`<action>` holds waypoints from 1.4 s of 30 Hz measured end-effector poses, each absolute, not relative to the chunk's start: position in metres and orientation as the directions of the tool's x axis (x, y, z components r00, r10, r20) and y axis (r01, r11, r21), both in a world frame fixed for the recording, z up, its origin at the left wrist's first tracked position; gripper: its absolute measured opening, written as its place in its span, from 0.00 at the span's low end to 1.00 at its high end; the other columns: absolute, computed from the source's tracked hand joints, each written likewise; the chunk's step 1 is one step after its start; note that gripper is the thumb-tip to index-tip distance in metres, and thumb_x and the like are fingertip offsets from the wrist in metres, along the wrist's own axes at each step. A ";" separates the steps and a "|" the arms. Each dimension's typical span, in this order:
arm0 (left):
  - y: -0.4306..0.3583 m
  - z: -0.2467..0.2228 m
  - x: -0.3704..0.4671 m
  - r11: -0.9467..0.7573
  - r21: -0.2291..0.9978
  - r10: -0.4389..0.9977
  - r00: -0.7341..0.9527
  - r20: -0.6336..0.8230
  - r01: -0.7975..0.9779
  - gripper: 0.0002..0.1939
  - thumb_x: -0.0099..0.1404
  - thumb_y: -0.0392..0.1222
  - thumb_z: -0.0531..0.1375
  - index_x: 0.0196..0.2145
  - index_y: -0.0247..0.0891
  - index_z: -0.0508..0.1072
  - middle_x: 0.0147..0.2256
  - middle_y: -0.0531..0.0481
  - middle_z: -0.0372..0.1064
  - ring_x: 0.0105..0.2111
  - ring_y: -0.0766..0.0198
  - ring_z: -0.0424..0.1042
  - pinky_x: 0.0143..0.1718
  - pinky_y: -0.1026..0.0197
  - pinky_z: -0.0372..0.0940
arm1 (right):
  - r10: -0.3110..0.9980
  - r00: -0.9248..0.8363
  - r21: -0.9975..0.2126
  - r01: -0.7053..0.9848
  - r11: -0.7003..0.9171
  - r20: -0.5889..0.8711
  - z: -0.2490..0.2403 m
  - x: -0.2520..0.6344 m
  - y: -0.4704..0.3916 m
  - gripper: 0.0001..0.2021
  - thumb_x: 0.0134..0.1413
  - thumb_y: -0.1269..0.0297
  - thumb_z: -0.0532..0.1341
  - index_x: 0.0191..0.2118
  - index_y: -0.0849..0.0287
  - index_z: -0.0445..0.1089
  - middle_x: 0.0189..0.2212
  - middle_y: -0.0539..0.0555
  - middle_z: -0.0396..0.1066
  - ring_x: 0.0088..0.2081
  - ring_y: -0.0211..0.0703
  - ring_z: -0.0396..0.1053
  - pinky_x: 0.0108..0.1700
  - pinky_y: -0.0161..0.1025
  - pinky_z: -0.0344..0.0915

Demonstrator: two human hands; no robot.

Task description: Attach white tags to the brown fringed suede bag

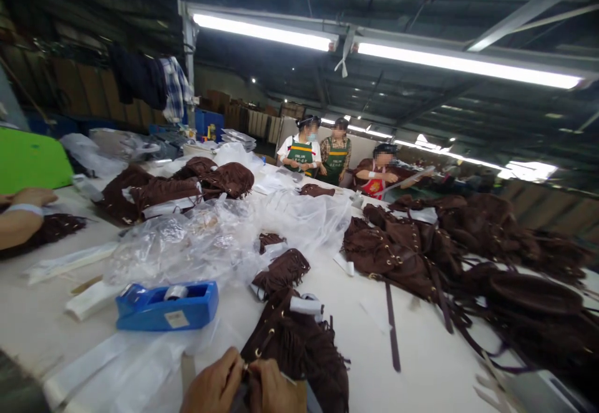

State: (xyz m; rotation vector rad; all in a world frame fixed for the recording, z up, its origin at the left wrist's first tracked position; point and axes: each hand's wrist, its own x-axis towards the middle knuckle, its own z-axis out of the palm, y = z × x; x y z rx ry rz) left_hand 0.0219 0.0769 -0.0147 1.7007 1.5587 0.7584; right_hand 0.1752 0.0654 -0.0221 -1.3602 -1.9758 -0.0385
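Note:
At the bottom of the head view, a dark brown fringed bag (pixel 299 347) with gold eyelets lies on the white table. My left hand (pixel 213 383) is closed in a pinch at the bag's near left edge. Close against it, my right hand (pixel 276 388) pinches the same spot, fingers bent. A tiny light-coloured bit shows between the fingertips, too small to name. White wrapping (pixel 306 306) sits around part of the bag's top. A blue tape dispenser (pixel 166 307) stands to the left of my hands.
Clear plastic bags (pixel 187 244) spread across the middle left. More brown bags (pixel 393 244) with dangling straps pile up at right, others (pixel 173 188) at back left. A co-worker's arm (pixel 21 219) reaches in at far left. Several people (pixel 299 154) are beyond the table.

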 end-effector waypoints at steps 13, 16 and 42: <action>0.075 0.030 -0.005 -0.060 0.947 0.998 0.000 0.063 0.314 0.15 0.71 0.51 0.50 0.30 0.43 0.67 0.28 0.54 0.70 0.32 0.60 0.72 0.37 0.61 0.63 | 0.922 -0.312 -0.631 0.674 0.384 0.227 0.036 0.155 0.081 0.12 0.62 0.72 0.56 0.47 0.53 0.72 0.40 0.53 0.72 0.38 0.40 0.73 0.40 0.34 0.67; 0.079 0.027 -0.008 -0.061 0.958 0.998 0.003 0.062 0.279 0.16 0.71 0.52 0.50 0.30 0.42 0.67 0.27 0.54 0.70 0.32 0.60 0.72 0.38 0.61 0.63 | 0.929 -0.321 -0.621 0.693 0.365 0.187 0.035 0.151 0.086 0.10 0.62 0.72 0.55 0.39 0.56 0.74 0.35 0.52 0.73 0.36 0.40 0.73 0.38 0.35 0.65; 0.088 0.007 0.007 0.194 0.974 0.981 0.017 -0.194 -0.120 0.13 0.61 0.51 0.63 0.34 0.37 0.76 0.31 0.51 0.75 0.34 0.60 0.73 0.38 0.61 0.65 | 0.986 -0.150 -0.910 0.414 -0.009 -0.078 0.035 0.154 0.091 0.09 0.57 0.66 0.59 0.33 0.56 0.78 0.28 0.50 0.75 0.30 0.38 0.70 0.34 0.33 0.62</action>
